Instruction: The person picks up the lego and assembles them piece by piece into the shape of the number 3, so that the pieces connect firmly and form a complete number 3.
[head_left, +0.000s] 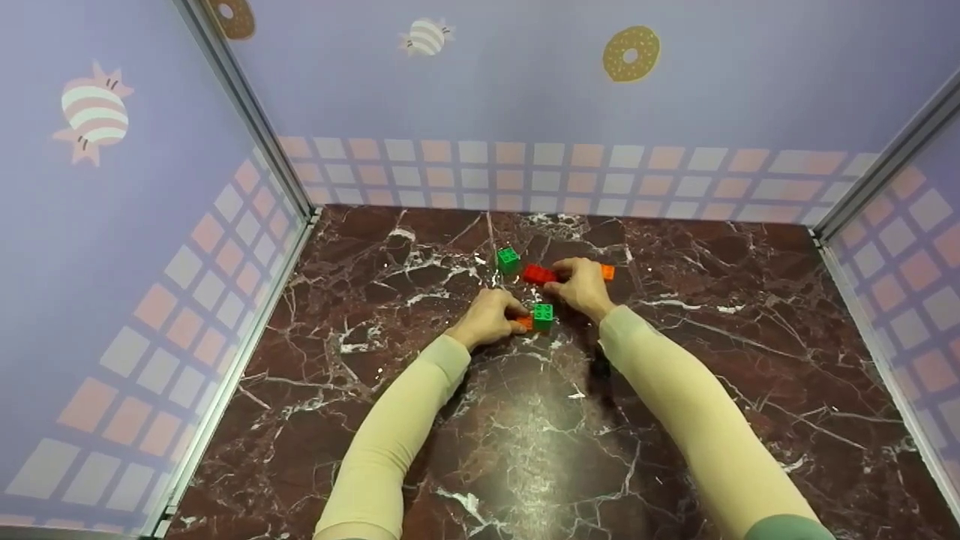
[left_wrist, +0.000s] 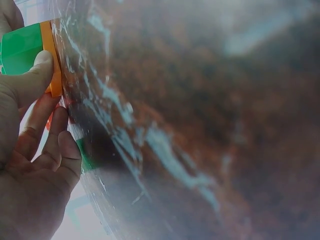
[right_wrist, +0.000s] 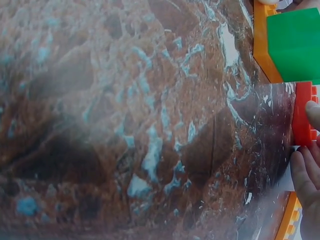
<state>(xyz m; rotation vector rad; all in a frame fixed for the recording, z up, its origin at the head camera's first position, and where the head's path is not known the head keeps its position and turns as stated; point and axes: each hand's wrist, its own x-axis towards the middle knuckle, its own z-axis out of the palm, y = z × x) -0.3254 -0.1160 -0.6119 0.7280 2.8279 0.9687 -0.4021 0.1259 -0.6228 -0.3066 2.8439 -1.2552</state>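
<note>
My left hand [head_left: 491,316] pinches a flat orange toy brick [head_left: 525,323] near the middle of the table. On one end of that brick stands a taller green brick [head_left: 543,316]. In the left wrist view, the thumb lies on the orange brick [left_wrist: 48,45], beside the green block [left_wrist: 22,47]. My right hand [head_left: 585,287] holds a flat red brick [head_left: 537,274] at its right end, farther back on the table. The right wrist view shows the thumb on the studded side of the red brick [right_wrist: 301,115], with fingers next to it.
Another green brick [head_left: 508,259] sits behind and left of the red one. A second orange brick [head_left: 608,272] lies just right of my right hand. Patterned panels [head_left: 480,105] border the dark marbled table [head_left: 337,420] at the back and sides.
</note>
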